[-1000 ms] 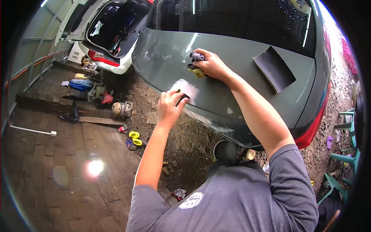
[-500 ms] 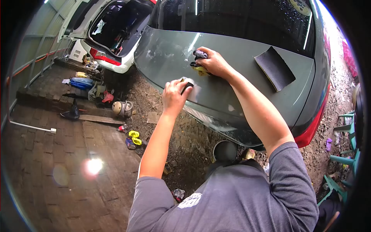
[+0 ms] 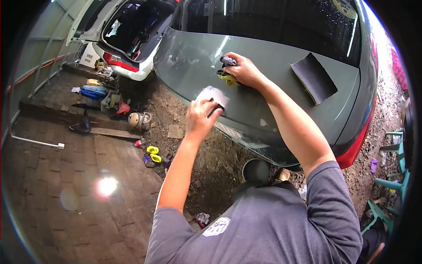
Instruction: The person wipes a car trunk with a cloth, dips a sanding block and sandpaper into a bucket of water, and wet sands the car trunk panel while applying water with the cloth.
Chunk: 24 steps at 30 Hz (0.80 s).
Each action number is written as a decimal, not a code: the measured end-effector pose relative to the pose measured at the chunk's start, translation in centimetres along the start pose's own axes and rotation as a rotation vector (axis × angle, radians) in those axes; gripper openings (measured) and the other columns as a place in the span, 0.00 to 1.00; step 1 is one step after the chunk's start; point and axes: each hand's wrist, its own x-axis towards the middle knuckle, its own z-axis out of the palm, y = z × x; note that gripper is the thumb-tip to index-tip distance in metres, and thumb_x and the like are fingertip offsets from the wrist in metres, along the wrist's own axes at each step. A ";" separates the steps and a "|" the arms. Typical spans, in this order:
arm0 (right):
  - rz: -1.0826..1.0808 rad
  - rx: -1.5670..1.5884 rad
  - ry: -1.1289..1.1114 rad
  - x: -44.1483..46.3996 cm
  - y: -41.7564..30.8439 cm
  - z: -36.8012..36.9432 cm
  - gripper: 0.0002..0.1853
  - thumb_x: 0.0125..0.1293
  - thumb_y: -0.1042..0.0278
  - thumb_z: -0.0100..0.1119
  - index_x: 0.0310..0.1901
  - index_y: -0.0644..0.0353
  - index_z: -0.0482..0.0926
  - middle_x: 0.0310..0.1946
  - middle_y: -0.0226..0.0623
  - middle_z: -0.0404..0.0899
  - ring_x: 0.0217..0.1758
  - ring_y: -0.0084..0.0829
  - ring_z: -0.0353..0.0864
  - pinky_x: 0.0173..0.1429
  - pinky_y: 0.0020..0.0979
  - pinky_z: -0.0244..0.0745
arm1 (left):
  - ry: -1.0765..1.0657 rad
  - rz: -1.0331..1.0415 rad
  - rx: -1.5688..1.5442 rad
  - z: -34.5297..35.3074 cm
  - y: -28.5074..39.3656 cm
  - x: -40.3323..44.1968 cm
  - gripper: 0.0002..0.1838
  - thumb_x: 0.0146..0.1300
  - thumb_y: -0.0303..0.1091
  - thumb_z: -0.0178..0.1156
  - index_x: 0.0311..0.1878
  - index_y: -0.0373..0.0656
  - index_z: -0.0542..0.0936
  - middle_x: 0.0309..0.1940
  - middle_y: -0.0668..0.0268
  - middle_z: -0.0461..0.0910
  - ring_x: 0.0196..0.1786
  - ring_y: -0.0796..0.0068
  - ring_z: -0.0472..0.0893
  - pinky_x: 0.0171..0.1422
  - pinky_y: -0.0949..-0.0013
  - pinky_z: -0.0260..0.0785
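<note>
My left hand (image 3: pixel 201 119) is closed on a small dark sanding pad (image 3: pixel 218 108), pressed to the trunk edge at a whitish patch (image 3: pixel 211 93). Further up the grey-green trunk lid (image 3: pixel 272 57), my right hand (image 3: pixel 243 70) is closed round a crumpled grey and yellow cloth (image 3: pixel 229 61), whose yellow part touches the panel. A curved dark sheet of sandpaper (image 3: pixel 314 79) lies on the lid to the right of that hand. Small pale marks show on the paint.
A white car (image 3: pixel 140 70) with its tailgate up stands at the upper left. A dark bucket (image 3: pixel 256 171) is below the bumper. Yellow shoes (image 3: pixel 154 154), a helmet-like object (image 3: pixel 135 121) and a plank (image 3: pixel 115 133) lie at left. Green plastic chairs (image 3: pixel 395 182) stand at the right.
My left hand moved up over the whitish patch, then back down toward the trunk edge with the pad. My right hand keeps its cloth at nearly the same spot.
</note>
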 end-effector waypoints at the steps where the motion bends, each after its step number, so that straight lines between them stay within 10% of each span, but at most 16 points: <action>1: 0.004 -0.003 -0.012 0.2 -0.2 -0.3 0.24 0.63 0.60 0.68 0.60 0.56 0.83 0.47 0.51 0.89 0.51 0.48 0.89 0.59 0.42 0.81 | 0.000 -0.020 0.020 0.5 -0.7 1.2 0.20 0.67 0.52 0.72 0.49 0.46 0.90 0.53 0.59 0.86 0.58 0.55 0.80 0.65 0.52 0.74; 24: 0.033 0.051 -0.064 -0.2 -0.9 -1.2 0.22 0.65 0.63 0.70 0.58 0.61 0.82 0.49 0.47 0.88 0.53 0.39 0.87 0.62 0.38 0.78 | 0.050 -0.044 0.116 -0.1 -3.6 1.6 0.20 0.68 0.50 0.71 0.51 0.44 0.88 0.52 0.58 0.86 0.56 0.51 0.81 0.62 0.52 0.76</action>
